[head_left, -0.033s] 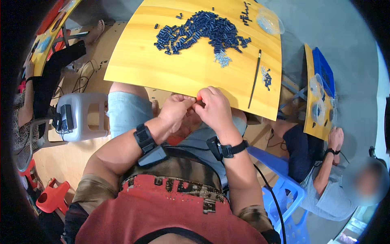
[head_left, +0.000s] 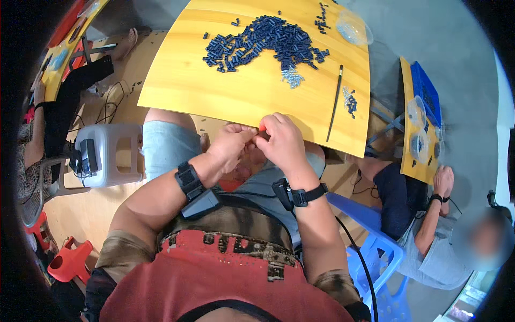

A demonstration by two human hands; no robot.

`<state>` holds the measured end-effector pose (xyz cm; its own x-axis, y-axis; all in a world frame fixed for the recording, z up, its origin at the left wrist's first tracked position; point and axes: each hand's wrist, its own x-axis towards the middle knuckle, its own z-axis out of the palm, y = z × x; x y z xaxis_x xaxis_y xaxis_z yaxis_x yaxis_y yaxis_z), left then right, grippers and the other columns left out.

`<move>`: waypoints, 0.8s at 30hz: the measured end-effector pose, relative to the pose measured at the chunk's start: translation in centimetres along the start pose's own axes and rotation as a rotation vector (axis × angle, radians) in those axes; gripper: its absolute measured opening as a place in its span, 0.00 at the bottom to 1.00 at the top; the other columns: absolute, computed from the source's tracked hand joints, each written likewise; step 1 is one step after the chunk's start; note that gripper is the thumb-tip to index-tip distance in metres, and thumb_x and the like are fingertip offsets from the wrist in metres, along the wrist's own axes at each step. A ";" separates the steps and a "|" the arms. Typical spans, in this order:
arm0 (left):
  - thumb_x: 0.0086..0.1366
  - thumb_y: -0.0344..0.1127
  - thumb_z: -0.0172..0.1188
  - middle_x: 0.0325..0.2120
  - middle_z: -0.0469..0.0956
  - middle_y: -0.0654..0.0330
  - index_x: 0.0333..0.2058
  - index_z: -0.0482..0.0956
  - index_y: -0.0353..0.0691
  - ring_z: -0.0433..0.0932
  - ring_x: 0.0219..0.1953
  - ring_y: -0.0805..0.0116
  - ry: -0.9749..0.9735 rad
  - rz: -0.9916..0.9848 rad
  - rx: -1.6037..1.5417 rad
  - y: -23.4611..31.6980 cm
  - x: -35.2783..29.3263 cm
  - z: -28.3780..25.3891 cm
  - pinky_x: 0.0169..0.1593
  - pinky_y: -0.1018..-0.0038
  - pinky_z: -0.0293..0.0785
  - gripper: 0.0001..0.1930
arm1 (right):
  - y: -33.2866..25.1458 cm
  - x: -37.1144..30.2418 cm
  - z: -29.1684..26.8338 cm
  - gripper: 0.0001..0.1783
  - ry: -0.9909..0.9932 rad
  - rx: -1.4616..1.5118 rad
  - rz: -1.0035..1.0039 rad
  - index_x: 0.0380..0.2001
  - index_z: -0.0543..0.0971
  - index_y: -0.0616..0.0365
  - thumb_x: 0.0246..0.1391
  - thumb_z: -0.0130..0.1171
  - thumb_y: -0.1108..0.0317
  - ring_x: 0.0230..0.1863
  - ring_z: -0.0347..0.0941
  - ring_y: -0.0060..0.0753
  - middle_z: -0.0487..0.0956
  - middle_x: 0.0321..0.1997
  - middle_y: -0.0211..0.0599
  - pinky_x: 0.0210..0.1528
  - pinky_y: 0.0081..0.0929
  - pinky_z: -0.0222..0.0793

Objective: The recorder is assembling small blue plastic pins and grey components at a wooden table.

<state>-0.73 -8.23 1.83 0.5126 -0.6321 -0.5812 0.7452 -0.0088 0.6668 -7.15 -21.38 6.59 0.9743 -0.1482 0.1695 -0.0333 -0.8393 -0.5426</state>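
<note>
Just off the near edge of the yellow table (head_left: 214, 104), my two hands meet with their fingertips together. My left hand (head_left: 229, 144) is closed in a pinch, and whatever lies in it is too small and covered to name. Thumb and curled fingers of my right hand (head_left: 283, 140) close around a small red-orange piece (head_left: 262, 129), mostly hidden by the fingers. Beyond the hands a large pile of small dark blue tubular parts (head_left: 268, 40) spreads over the tabletop. Beside its near edge lies a little heap of shiny metal pieces (head_left: 292, 78).
A thin dark rod (head_left: 335, 102) lies at the table's right, beside a small mixed heap (head_left: 350, 102). A clear round container (head_left: 353, 28) stands at the far right corner. Close on the right are a blue plastic chair (head_left: 375, 257) and another person at a table (head_left: 417, 170).
</note>
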 end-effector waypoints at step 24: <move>0.65 0.36 0.51 0.34 0.79 0.59 0.40 0.75 0.34 0.77 0.34 0.73 -0.219 -0.222 0.154 1.5 -3.2 1.3 0.39 0.81 0.73 0.12 | 10.6 -15.0 -5.6 0.14 0.083 0.174 0.673 0.27 0.78 0.64 0.37 0.68 0.66 0.20 0.71 0.27 0.76 0.19 0.38 0.26 0.24 0.68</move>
<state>-1.81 -7.18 5.33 0.2289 -0.7525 -0.6175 0.7466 -0.2714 0.6074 -23.34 -30.96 2.92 0.7341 -0.6516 -0.1908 -0.5804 -0.4564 -0.6744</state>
